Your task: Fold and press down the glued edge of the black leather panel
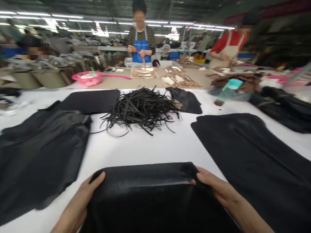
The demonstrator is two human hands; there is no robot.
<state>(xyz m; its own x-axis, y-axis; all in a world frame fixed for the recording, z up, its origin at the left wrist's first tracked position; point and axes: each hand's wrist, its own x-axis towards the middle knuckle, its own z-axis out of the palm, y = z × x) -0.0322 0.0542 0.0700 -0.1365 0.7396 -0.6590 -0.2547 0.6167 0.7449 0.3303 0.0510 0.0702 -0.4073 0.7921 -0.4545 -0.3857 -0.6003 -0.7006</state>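
A folded black fabric piece [150, 194] lies on the white table [145, 145] right in front of me. My left hand [80, 200] grips its left edge, thumb on top near the upper corner. At the right upper corner my right hand [216, 187] is closed on the cloth, fingers curled around the fold. A heap of thin black straps [141, 110] sits at the table's middle, beyond the piece.
Large black fabric sheets lie at the left [41, 152] and right [255, 158]. A teal-capped bottle [227, 92] stands at the back right. A pink basket [88, 78] and brown pieces [179, 81] sit on the far table, where two people in aprons work.
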